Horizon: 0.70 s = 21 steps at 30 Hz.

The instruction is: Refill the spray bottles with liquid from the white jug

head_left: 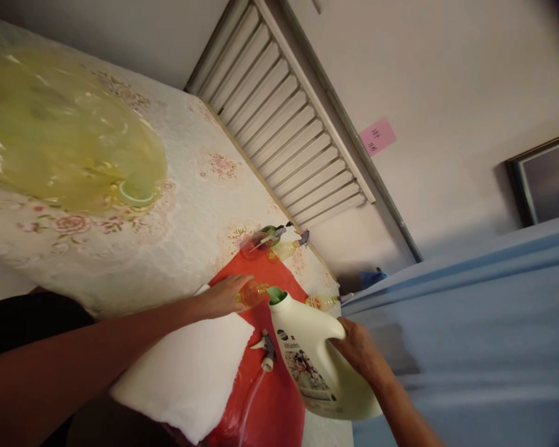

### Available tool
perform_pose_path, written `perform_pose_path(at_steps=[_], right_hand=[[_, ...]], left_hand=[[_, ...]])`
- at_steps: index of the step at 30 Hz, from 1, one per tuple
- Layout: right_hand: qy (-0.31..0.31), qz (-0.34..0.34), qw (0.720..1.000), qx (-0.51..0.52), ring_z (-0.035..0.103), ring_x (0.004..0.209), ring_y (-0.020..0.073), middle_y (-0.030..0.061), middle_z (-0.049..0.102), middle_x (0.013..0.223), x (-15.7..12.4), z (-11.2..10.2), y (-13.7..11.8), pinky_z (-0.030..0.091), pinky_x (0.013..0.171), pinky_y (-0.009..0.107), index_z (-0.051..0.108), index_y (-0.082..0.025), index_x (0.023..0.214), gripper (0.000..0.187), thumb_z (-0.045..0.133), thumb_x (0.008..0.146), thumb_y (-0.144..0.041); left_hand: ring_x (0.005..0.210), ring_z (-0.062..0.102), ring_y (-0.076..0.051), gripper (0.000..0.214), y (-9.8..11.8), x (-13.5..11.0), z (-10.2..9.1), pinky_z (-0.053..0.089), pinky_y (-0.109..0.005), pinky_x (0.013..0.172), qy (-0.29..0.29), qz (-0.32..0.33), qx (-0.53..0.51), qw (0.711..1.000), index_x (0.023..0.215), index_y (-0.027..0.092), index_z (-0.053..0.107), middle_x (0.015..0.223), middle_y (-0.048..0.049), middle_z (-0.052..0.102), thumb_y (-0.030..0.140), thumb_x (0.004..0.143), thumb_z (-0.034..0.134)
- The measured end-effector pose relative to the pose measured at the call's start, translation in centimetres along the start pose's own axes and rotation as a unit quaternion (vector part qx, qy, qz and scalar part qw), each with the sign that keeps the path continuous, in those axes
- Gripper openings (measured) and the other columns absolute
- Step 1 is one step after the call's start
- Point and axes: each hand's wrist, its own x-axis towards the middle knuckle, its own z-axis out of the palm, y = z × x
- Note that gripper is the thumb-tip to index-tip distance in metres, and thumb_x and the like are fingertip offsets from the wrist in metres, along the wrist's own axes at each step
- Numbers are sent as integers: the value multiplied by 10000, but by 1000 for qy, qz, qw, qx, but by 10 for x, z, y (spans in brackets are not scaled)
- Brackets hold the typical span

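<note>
My right hand (pixel 356 344) is wrapped round the handle of a large pale green jug (pixel 349 379) with a picture label. The jug tilts, and its open neck with a green spout (pixel 276 295) is close to the mouth of a small clear bottle (pixel 251 295). My left hand (pixel 221 298) is closed on that bottle's lower end; I cannot tell whether liquid is flowing. Between jug and towel, a grey and white spray trigger head (pixel 268 354) with its thin dip tube lies on a red mat (pixel 279 273). The white towel (pixel 190 366) lies under my left forearm.
Small spray bottles (pixel 286 250) stand at the mat's far edge, with another clear bottle (pixel 326 302) near the jug. A yellow-green plastic bag (pixel 65 130) sits on the flowered tablecloth (pixel 190 205). A radiator (pixel 289 124) lines the wall; a blue curtain (pixel 494 335) hangs at right.
</note>
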Motion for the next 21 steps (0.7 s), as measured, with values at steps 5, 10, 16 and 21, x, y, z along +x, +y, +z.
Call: perform_pose_path(at_steps=[5,10,16,21], right_hand=[[5,3,1000,-12,647,715,194,19,689,708,0,-1,0,421,606,246,589,-192,726,129,518,777,-286],[0,-3,1000,-5,649,721,199,22,688,708,1,0,3,415,596,244,571,-191,718,132,515,781,-293],[-3,-4,1000,-18,649,721,198,33,693,720,2,-1,4,412,610,250,586,-183,734,120,516,778,-270],[-3,2,1000,-15,646,702,189,25,692,704,2,-3,0,407,599,244,582,-191,718,95,525,769,-248]], left_hand=[[1293,501,-339,680,-3,1,2,406,-437,1101,-1,-1,5,1000,1350,277,455,1399,-86,555,319,709,676],[1288,502,-330,684,-4,1,2,401,-418,1103,3,1,6,1000,1361,252,447,1413,-91,546,328,720,671],[1303,489,-327,676,-1,0,1,383,-410,1112,3,-1,2,1000,1363,237,458,1407,-101,547,351,731,668],[1306,496,-333,669,-1,0,1,394,-433,1104,5,-5,-12,1000,1365,241,471,1406,-101,542,366,736,659]])
